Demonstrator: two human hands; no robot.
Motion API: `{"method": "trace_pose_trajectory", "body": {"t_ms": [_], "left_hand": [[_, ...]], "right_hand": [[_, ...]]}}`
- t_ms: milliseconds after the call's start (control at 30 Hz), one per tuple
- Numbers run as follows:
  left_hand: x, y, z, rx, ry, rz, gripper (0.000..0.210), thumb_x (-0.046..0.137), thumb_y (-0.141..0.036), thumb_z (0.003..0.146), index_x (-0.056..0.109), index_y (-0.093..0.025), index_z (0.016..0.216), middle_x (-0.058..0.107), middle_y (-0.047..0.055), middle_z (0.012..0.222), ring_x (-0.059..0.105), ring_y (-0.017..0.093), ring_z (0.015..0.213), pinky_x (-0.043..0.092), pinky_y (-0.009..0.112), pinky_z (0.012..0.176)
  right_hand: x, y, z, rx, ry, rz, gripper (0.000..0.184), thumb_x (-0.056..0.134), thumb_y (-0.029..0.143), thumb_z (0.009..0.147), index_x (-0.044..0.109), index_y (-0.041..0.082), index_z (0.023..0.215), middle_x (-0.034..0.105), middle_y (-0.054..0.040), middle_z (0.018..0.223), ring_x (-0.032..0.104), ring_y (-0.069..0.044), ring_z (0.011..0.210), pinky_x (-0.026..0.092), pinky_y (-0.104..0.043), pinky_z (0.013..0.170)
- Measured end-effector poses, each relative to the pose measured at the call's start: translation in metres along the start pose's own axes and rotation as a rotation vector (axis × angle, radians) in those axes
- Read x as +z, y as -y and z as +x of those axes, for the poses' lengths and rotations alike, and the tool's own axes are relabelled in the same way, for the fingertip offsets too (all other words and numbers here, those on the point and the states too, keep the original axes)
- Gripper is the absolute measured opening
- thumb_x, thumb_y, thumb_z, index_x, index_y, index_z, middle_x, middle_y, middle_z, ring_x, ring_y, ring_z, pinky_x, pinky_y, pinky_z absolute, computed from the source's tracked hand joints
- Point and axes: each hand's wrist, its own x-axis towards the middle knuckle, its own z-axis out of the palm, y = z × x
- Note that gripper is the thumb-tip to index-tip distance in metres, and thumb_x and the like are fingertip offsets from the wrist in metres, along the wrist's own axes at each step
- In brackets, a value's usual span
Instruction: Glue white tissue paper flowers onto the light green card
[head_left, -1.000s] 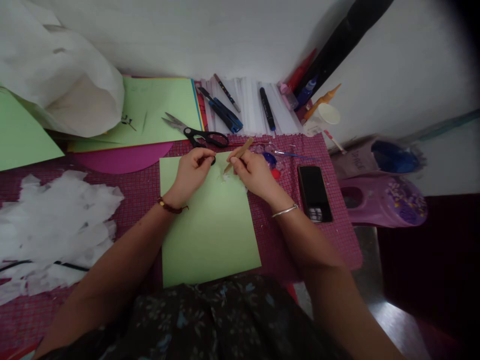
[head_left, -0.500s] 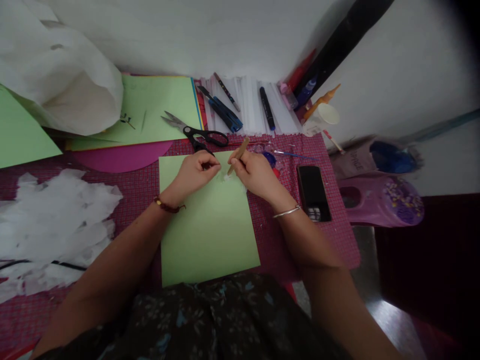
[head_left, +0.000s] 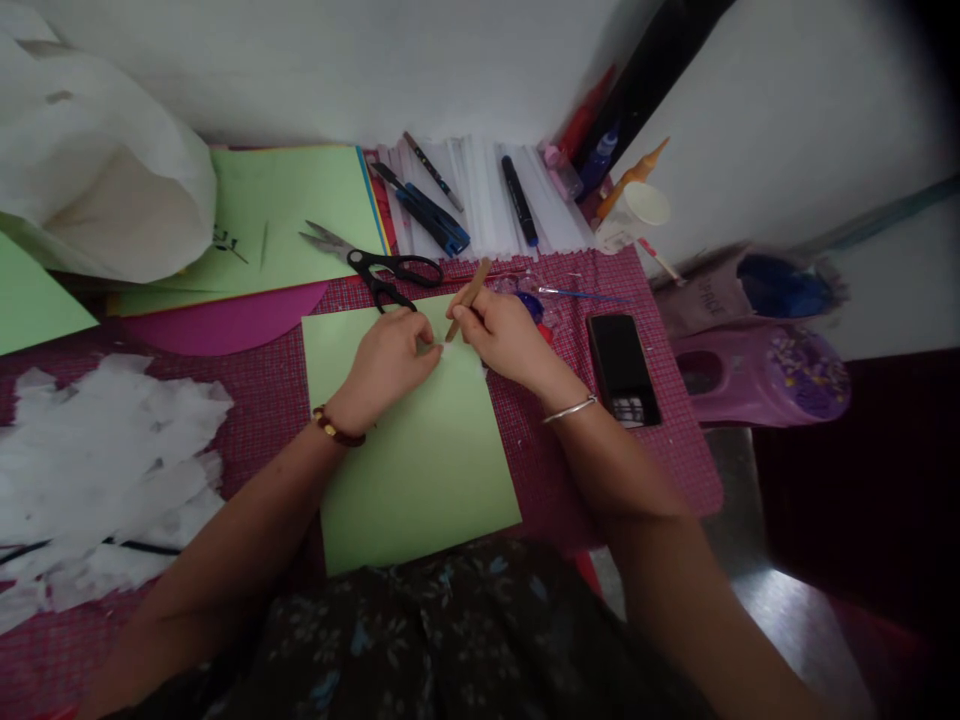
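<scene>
White cup point(head_left: 634, 214) stands beyond right hand point(head_left: 504, 332) gripping stick point(head_left: 472, 289).

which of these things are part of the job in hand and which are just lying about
Seemingly in use:
flat wooden stick, in the right hand
green sheet, under the left hand

Apparently just lying about:
black-handled scissors
blue cutter
black marker
phone

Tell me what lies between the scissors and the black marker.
In the head view, a blue cutter lies between the scissors and the black marker, with white strips showing between cutter and marker.
</scene>
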Motion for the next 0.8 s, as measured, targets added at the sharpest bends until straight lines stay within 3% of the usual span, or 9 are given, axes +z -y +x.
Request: {"method": "trace_pose_trajectory", "body": {"t_ms": [133,333,533,667,800], "left_hand": [[0.003,0.005,0.004,-0.062,0.033,-0.078,0.011,0.061,-0.024,0.079,0.062,-0.017,0.070,0.054,0.002,0.071,0.049,0.015,0.066,0.037,0.031,0.062],[0.009,0.010,0.006,0.003,-0.021,-0.107,0.011,0.061,-0.023,0.080,0.067,-0.018,0.072,0.056,0.003,0.071,0.053,0.017,0.067,0.039,0.032,0.064],[0.005,0.014,0.010,-0.038,-0.149,-0.295,0.016,0.054,-0.022,0.083,0.070,-0.019,0.083,0.068,0.004,0.083,0.060,0.017,0.078,0.046,0.032,0.074],[-0.038,0.010,0.006,-0.077,-0.276,-0.421,0.015,0.057,-0.020,0.081,0.069,-0.018,0.090,0.069,0.003,0.084,0.059,0.014,0.075,0.047,0.027,0.068],[-0.115,0.021,-0.018,-0.146,-0.256,-0.368,0.011,0.057,-0.020,0.081,0.067,-0.015,0.083,0.062,0.001,0.069,0.054,0.011,0.063,0.043,0.024,0.059]], "right_hand": [[-0.004,-0.001,0.000,-0.012,-0.018,0.071,0.018,0.045,0.024,0.094,0.062,0.017,0.095,0.062,-0.0018,0.072,0.056,-0.016,0.067,0.041,-0.029,0.065],[-0.010,0.001,-0.001,0.011,-0.116,0.191,0.018,0.043,0.023,0.094,0.059,0.017,0.091,0.061,-0.0019,0.074,0.058,-0.016,0.073,0.042,-0.029,0.069],[-0.002,-0.007,0.002,-0.003,-0.028,0.111,0.020,0.044,0.027,0.094,0.061,0.017,0.093,0.064,-0.0035,0.077,0.057,-0.016,0.070,0.041,-0.029,0.067],[-0.003,-0.006,-0.004,-0.002,-0.036,0.012,0.021,0.045,0.027,0.091,0.063,0.017,0.091,0.064,-0.0050,0.075,0.057,-0.018,0.067,0.039,-0.030,0.063],[-0.010,-0.006,-0.006,0.020,-0.044,0.007,0.022,0.048,0.030,0.090,0.065,0.018,0.091,0.063,-0.0063,0.069,0.056,-0.018,0.060,0.039,-0.032,0.059]]}}
